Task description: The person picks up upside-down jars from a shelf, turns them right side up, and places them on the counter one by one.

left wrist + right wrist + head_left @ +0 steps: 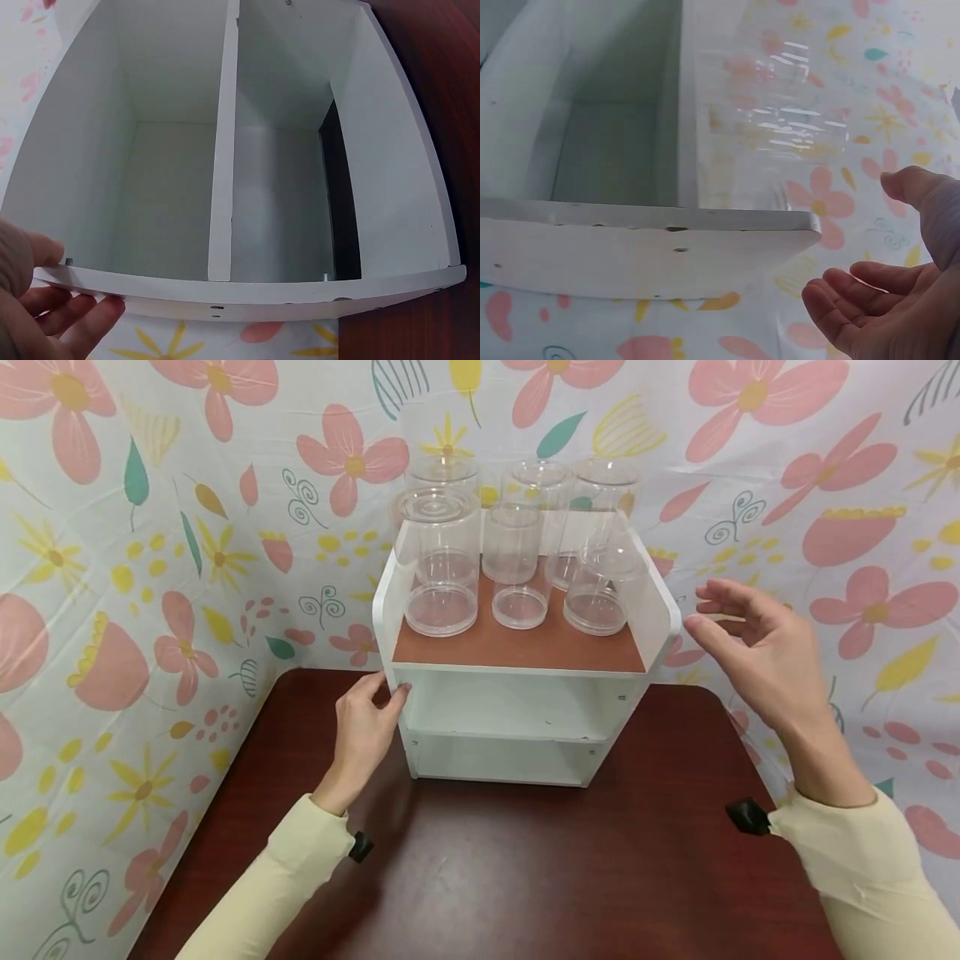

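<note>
A white shelf unit (517,703) stands on the dark red table, with a brown top board (480,650). Several clear plastic jars (441,610) stand on that board between the raised side panels. My left hand (363,727) grips the unit's left side panel at its front edge, just below the top board. In the left wrist view, thumb inside and fingers (94,322) outside pinch that panel (262,291). My right hand (776,656) hovers to the right of the unit, apart from it, with fingers loosely bent and nothing between them.
Two lower compartments of the unit face me, split by a middle shelf (510,737). The dark red table (465,868) spreads around and in front of it. Behind and to the sides hangs a flower-patterned cloth (247,510).
</note>
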Demonstrator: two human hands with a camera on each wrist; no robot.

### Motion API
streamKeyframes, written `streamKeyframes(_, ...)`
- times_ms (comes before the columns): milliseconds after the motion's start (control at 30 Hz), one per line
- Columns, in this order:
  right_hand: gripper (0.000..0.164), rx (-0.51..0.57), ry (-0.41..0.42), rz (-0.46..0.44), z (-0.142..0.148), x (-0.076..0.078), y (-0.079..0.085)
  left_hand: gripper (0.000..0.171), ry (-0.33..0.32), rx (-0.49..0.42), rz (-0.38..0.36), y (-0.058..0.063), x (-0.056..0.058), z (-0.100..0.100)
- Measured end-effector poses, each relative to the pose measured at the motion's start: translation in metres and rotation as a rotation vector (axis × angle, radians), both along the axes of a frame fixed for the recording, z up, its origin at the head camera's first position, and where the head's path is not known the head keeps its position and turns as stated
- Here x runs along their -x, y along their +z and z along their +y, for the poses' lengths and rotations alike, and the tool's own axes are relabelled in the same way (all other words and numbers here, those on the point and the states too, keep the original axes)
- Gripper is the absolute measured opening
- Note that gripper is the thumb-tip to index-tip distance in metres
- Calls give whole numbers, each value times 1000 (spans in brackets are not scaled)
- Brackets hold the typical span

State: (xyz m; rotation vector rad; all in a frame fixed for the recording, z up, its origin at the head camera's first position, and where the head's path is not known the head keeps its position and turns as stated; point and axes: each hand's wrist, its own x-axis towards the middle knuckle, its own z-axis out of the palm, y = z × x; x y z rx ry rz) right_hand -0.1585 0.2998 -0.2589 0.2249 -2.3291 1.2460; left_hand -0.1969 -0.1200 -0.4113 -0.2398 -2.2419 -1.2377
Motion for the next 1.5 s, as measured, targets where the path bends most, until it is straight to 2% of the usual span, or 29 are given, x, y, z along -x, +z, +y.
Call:
streamKeyframes(167, 52, -70, -18, -35, -5, 6, 12, 22, 23, 5, 26, -1, 1, 1)
streamKeyframes(333, 54, -88, -13, -72, -7, 15, 20, 19, 34, 3, 19, -1, 2, 1)
streamKeyframes(800, 61, -169, 33, -123, -19, 52, 34, 19, 29, 4, 0, 0, 1, 0)
streamKeyframes(1133, 70, -277, 83, -205, -25, 75, 39, 19, 16, -3, -7, -1, 2, 1)
streamKeyframes(1500, 77, -355, 113, -222, -29, 94, 40, 21, 10, -2, -5, -1, 2, 0)
